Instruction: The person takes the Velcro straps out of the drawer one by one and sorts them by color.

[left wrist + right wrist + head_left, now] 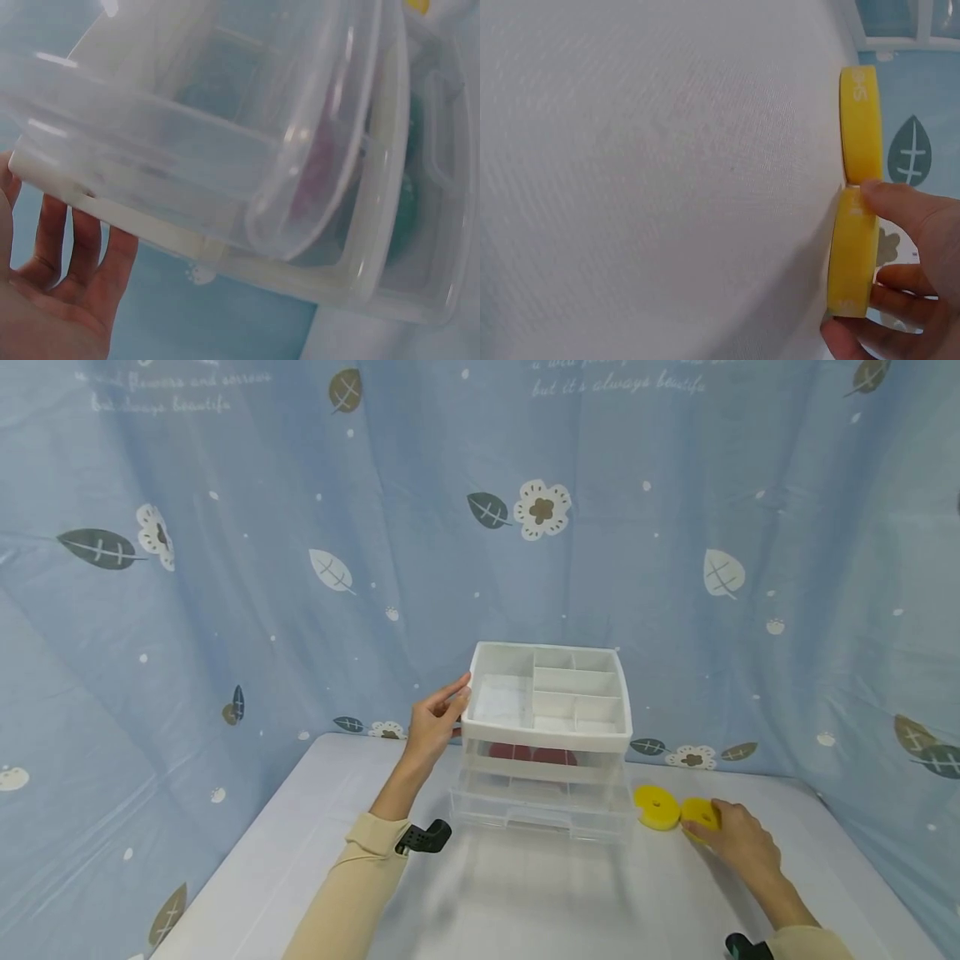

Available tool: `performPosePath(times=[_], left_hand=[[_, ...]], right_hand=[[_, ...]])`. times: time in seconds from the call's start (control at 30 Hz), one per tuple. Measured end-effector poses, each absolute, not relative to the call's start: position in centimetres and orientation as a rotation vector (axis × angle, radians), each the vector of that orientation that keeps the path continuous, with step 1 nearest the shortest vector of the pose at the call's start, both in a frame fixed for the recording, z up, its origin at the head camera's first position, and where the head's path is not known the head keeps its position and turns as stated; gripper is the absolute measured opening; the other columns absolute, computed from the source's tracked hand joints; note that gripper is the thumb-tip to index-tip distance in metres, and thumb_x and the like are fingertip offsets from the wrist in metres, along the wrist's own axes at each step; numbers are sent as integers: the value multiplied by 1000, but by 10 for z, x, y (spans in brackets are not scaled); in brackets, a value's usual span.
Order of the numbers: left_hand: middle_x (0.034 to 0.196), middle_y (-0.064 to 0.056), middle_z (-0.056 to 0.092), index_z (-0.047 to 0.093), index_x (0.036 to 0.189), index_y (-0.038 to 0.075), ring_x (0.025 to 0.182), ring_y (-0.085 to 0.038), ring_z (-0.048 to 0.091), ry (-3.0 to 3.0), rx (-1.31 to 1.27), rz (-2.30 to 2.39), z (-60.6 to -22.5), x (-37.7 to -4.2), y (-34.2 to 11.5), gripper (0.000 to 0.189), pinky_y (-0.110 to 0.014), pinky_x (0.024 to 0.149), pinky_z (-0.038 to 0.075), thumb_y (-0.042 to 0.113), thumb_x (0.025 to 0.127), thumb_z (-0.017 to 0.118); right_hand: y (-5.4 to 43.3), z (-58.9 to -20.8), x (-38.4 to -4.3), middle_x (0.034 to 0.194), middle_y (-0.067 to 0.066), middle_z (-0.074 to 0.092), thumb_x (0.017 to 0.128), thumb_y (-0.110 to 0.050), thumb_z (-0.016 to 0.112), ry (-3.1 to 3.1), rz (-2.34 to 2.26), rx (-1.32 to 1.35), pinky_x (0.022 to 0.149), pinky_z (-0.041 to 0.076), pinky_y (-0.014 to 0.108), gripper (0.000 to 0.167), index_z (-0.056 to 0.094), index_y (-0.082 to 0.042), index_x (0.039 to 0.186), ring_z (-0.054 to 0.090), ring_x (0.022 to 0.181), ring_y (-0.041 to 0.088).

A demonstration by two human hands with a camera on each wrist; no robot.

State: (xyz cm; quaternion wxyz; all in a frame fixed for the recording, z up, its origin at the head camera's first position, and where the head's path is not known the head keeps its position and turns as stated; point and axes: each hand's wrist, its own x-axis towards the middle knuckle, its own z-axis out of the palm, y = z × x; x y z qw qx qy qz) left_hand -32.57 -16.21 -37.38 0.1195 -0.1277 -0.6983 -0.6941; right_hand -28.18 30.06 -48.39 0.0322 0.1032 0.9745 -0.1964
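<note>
A white desk organizer point(543, 742) with a divided top tray and clear drawers stands at the back of the table. My left hand point(435, 718) rests with extended fingers against its left side; in the left wrist view those fingers point(82, 247) reach the cream-coloured edge. Dark red round pieces point(555, 757) show inside the upper part, and green shapes point(405, 217) show through clear plastic. Right of the organizer, my right hand point(738, 839) pinches a yellow disc point(853, 255) with a central hole, thumb and fingers at opposite ends. A second yellow disc point(657, 807) lies beside it.
One clear drawer point(540, 818) juts out at the organizer's front. The white table point(547, 902) spreads out before it. Behind hangs a blue curtain point(420, 527) with leaf and flower prints, close to the organizer's back.
</note>
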Motion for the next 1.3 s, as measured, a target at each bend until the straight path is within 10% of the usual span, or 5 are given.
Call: performPosePath(times=[0.33, 0.8, 1.1, 1.3], left_hand=[[95, -13, 62, 61, 134, 35, 94, -21, 66, -2042, -364, -2034, -374, -326, -162, 37, -43, 84, 61, 37, 97, 62], [109, -26, 61, 59, 135, 36, 100, -30, 65, -2062, -359, -2013, -373, -323, -160, 37, -48, 88, 59, 37, 98, 60], [106, -20, 63, 60, 135, 35, 93, -18, 66, -2057, -361, -2001, -374, -322, -162, 37, -34, 79, 62, 35, 98, 60], [109, -20, 64, 58, 137, 32, 94, -20, 67, -2060, -366, -1996, -375, -323, -162, 39, -42, 83, 61, 36, 98, 60]], right_hand=[[298, -483, -277, 134, 42, 41, 89, -52, 66, 3065, -573, 218, 93, 44, 70, 89, 38, 16, 139, 45, 117, 57], [241, -409, -244, 114, 27, 68, 96, -39, 63, 3459, -973, -175, 76, 55, 60, 49, 63, 0, 125, 67, 95, 46], [199, -361, -216, 109, 8, 73, 93, -33, 69, 3520, -1164, -392, 64, 56, 20, 31, 70, -12, 117, 69, 87, 25], [182, -352, -204, 103, 1, 74, 89, -26, 74, 3541, -1208, -562, 62, 54, 16, 26, 71, -15, 113, 67, 83, 12]])
